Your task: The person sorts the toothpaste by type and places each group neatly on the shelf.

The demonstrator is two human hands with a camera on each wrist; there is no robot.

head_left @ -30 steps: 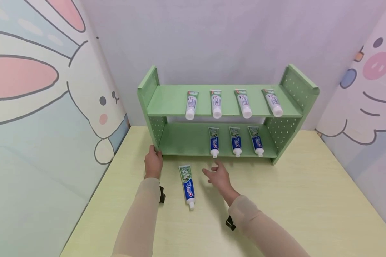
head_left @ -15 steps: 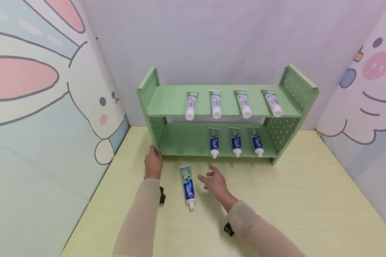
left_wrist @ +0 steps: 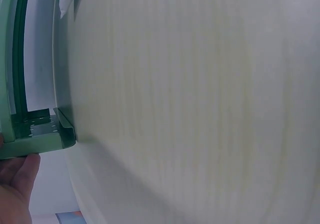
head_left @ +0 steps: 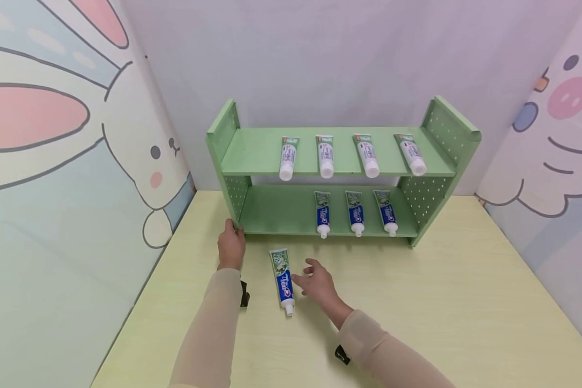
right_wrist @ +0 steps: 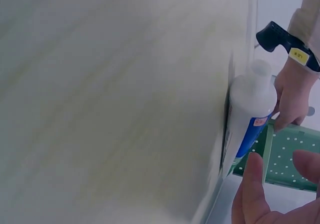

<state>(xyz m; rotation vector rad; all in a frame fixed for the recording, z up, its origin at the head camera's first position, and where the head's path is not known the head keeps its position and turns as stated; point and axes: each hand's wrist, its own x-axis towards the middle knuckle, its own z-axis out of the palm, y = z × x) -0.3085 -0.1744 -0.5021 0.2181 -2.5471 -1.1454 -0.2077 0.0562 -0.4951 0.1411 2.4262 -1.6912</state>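
Note:
On the table lies a blue, green and white toothpaste tube (head_left: 283,277), its white cap pointing toward the person. Beside it, my right hand (head_left: 320,285) reaches in from the right with fingers spread, a fingertip right at the tube's edge. The right wrist view shows that tube (right_wrist: 250,104) cap-up in the picture, past the spread thumb and fingers. My left hand (head_left: 231,247) grips the lower left side panel of the green shelf (head_left: 276,210). In the left wrist view, fingers (left_wrist: 25,179) lie along that panel's outer face.
White-capped toothpaste tubes (head_left: 326,156) stand in a row on the upper board. Three blue and green tubes (head_left: 356,214) lie on the lower board, toward its right. Cartoon-printed walls (head_left: 77,215) flank the pale wooden table (head_left: 465,302).
My right hand has moved left and toward the person, from below the shelf's lower board to the loose tube's right edge. The left hand and the tubes have stayed put.

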